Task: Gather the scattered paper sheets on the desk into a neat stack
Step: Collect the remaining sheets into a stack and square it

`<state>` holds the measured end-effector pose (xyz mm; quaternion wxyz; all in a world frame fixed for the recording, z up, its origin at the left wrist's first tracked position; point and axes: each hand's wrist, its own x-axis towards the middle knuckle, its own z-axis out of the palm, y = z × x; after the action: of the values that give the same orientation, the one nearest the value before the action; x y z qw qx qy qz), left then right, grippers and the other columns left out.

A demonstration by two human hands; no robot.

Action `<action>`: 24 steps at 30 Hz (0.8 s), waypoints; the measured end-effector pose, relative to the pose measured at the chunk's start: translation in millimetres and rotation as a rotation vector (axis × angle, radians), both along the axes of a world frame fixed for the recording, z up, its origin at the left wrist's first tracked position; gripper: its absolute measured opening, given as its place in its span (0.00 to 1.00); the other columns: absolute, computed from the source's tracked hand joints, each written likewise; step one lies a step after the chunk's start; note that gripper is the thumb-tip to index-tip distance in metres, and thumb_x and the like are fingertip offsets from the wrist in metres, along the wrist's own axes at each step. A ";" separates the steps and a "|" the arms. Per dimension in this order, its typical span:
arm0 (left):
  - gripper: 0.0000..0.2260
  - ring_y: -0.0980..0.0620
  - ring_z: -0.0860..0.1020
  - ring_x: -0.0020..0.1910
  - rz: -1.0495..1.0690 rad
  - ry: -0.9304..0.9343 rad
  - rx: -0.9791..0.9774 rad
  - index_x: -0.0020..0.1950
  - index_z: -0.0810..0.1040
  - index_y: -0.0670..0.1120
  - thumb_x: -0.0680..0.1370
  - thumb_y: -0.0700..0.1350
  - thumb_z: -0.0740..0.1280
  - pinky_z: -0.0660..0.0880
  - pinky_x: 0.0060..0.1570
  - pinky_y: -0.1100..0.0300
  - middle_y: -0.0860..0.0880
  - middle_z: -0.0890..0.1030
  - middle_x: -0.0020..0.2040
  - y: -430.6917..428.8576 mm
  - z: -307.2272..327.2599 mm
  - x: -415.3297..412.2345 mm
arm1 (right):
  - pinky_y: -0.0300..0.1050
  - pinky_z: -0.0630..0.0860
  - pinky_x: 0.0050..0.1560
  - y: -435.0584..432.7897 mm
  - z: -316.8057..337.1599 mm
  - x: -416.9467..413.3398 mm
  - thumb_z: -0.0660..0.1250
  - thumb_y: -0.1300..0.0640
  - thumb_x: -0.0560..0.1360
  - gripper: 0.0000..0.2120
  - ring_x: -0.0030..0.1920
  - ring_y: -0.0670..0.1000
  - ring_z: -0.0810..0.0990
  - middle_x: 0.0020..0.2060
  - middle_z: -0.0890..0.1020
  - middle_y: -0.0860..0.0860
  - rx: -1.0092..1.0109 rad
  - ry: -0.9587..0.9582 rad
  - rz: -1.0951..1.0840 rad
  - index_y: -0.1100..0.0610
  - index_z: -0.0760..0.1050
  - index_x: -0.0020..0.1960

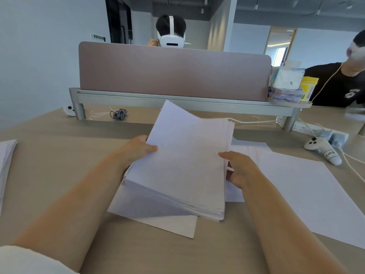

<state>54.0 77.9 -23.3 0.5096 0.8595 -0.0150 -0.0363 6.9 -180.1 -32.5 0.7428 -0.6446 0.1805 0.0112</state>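
Note:
A thick stack of white paper sheets [183,163] is lifted off the desk and tilted, its far end raised. My left hand [136,151] grips its left edge, thumb on top. My right hand [239,169] grips its right edge, thumb on the top sheet. A single sheet [169,224] lies flat on the desk under the stack. Large loose sheets [308,194] lie on the desk to the right, partly overlapping. Another pile of paper [6,161] sits at the left edge of the view.
The wooden desk [59,155] ends at a pink divider screen [173,74] on a metal rail. A white controller [324,149], a power strip [308,129] and cables lie at the right. A coiled grey cable [118,114] lies behind. Two people sit beyond.

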 end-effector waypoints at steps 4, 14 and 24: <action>0.07 0.43 0.80 0.46 0.004 0.082 0.000 0.49 0.79 0.43 0.72 0.43 0.72 0.75 0.57 0.47 0.41 0.81 0.51 32.6 7.0 -8.5 | 0.51 0.79 0.45 20.1 3.7 -4.5 0.65 0.65 0.75 0.08 0.44 0.56 0.80 0.47 0.81 0.56 0.001 -0.055 0.152 0.61 0.74 0.55; 0.08 0.44 0.79 0.56 -0.058 0.182 0.290 0.56 0.76 0.48 0.77 0.40 0.66 0.74 0.59 0.52 0.46 0.80 0.56 53.1 -15.1 -32.9 | 0.53 0.72 0.61 43.0 -1.2 -11.3 0.70 0.63 0.73 0.07 0.53 0.55 0.73 0.49 0.76 0.54 -0.314 0.041 0.147 0.60 0.73 0.49; 0.06 0.44 0.75 0.46 0.097 0.130 0.484 0.49 0.76 0.41 0.74 0.43 0.67 0.69 0.44 0.60 0.45 0.77 0.48 39.6 -19.8 -25.9 | 0.50 0.74 0.46 40.2 -6.2 -9.1 0.64 0.65 0.75 0.11 0.46 0.56 0.72 0.43 0.73 0.58 -0.230 0.068 0.077 0.58 0.66 0.38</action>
<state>28.2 117.5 -43.1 0.2901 0.9520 0.0684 -0.0696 -2.2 -139.8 -38.7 0.6565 -0.7312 0.1810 0.0407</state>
